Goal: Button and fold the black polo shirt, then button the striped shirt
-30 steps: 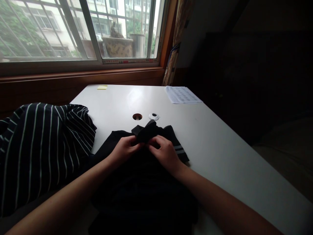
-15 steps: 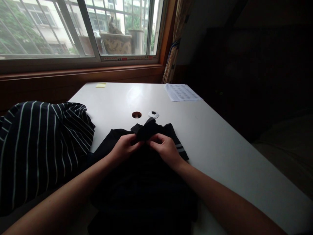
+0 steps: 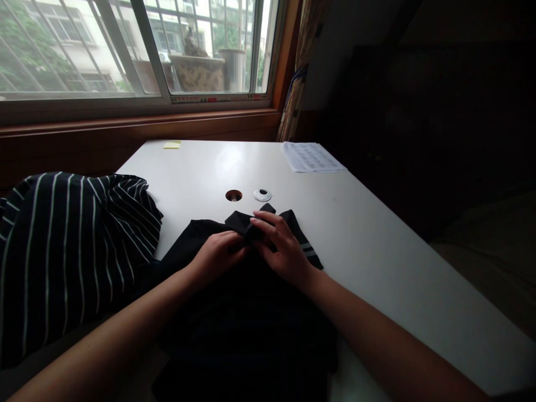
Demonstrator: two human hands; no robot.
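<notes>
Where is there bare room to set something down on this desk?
Widest: the desk right of the black garment, nearer than the papers. Another patch lies at the back between yellow note and papers, beyond the round hole. It's crowded at left by the striped cloth and centrally, where left hand and right hand touch the garment.

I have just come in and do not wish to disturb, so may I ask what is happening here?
A person handles a black garment on a white table. The left grip and right grip are close together at its bunched far part; how firmly they hold is unclear. A striped cloth is on the left, and papers lie at the table's far right.
</notes>
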